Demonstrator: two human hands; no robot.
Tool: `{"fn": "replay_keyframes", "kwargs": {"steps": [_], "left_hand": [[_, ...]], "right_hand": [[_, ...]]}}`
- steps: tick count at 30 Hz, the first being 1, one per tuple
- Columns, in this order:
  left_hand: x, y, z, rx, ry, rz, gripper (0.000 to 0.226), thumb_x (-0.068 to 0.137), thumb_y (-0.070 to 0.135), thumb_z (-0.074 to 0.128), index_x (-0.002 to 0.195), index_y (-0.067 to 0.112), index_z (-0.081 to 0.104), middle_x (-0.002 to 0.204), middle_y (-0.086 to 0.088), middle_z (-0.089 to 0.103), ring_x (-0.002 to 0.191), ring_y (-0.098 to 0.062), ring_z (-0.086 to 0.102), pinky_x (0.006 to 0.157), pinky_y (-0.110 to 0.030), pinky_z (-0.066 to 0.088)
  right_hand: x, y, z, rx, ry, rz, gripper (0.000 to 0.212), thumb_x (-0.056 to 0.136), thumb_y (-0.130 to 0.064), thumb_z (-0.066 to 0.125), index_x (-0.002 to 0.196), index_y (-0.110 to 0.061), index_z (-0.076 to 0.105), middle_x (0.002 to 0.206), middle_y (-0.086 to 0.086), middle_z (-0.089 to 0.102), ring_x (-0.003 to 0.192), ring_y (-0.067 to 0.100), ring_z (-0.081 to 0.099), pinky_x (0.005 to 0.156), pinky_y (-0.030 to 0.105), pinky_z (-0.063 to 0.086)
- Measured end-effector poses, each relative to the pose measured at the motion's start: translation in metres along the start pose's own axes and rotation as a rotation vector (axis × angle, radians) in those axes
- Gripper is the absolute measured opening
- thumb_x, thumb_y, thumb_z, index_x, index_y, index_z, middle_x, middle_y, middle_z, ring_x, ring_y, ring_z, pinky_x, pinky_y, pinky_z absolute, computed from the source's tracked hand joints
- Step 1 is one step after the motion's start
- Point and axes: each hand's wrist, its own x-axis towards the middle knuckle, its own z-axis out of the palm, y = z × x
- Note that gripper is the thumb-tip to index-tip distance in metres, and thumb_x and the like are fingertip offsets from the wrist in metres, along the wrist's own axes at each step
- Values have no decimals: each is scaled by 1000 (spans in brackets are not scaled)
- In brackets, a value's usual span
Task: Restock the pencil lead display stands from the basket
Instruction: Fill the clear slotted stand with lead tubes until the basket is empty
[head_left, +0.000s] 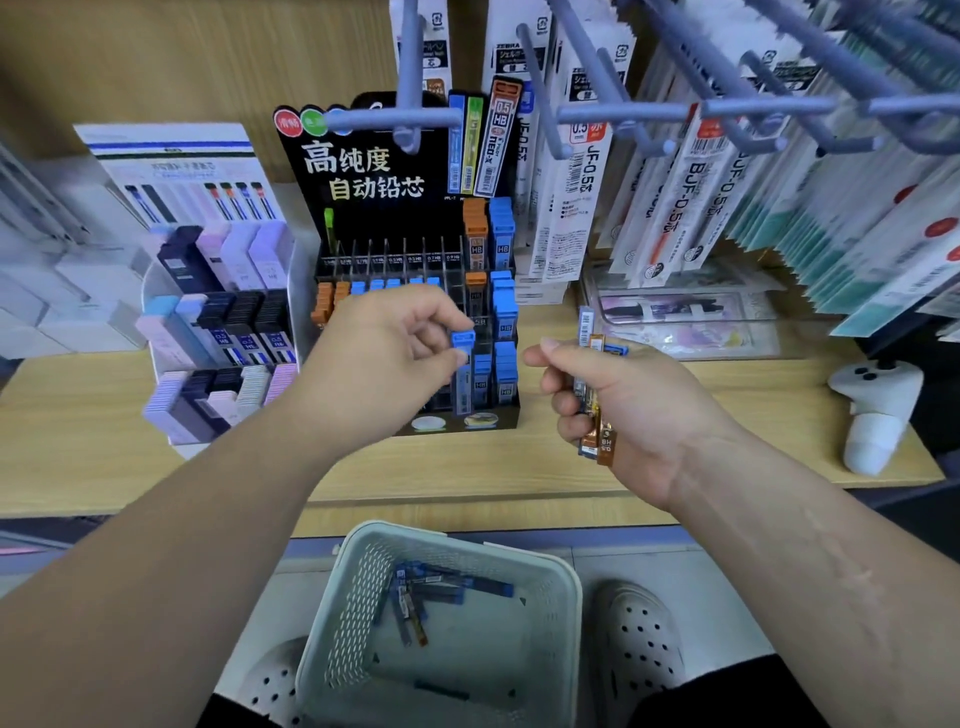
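A black pencil lead display stand (363, 208) sits on the wooden shelf, its slots partly filled with blue and orange lead cases. My left hand (384, 353) pinches a blue-capped lead case (462, 374) by its top, over a slot in the stand's lowest tier. My right hand (608, 400) grips a bundle of lead cases (597, 431), orange and blue, just right of the stand. On the floor below, a pale green basket (545, 623) holds several more lead cases (431, 597).
A clear stand with pastel and dark lead cases (223, 332) is left of the black stand. Refill packs hang from grey hooks (675, 156) above right. A white controller (872, 410) lies on the wooden shelf (78, 415). My white clogs flank the basket.
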Motion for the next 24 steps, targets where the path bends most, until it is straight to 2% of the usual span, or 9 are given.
{"fn": "replay_keyframes", "kwargs": {"steps": [4,11,16,19,21,24], "left_hand": [[1,-5,9,59,44,93,19,84,2,76,91,19,69,70,6,63,58,-4,58,64,-16,50],[4,-7,16,205,48,220,14,82,3,77,90,12,69,71,10,65,69,-7,64,66,-20,54],[5,-5,20,238,25,223,14,82,5,76,88,12,65,69,10,64,68,-5,63,64,-14,50],[4,-7,22,338,-14,253,16,79,6,78,82,15,65,69,14,59,63,-7,59,64,-26,52],[5,-8,24,426,-10,315,15,76,8,80,79,16,67,72,15,54,63,-4,53,63,-29,50],[6,-11,26,519,4,357,10,73,13,82,77,16,73,78,7,61,70,-16,61,62,-33,51]], "right_hand": [[-1,-1,1,46,-28,30,20,96,-22,68,97,-4,76,66,-1,59,54,8,45,48,19,33],[-4,-3,-3,57,-44,39,23,96,-22,66,101,-1,75,67,0,59,56,9,44,50,19,33],[-3,-3,-5,65,-47,38,22,95,-22,67,99,-2,76,67,0,59,57,9,45,49,19,34],[-4,-4,-6,66,-50,42,23,96,-22,67,100,-1,76,67,0,59,57,9,45,50,19,34],[-5,-4,-6,71,-57,53,24,96,-23,67,101,-1,76,68,0,59,57,9,45,50,19,34],[-6,-4,-7,78,-104,80,24,97,-22,65,100,-1,76,68,1,59,55,9,44,46,18,32]]}}
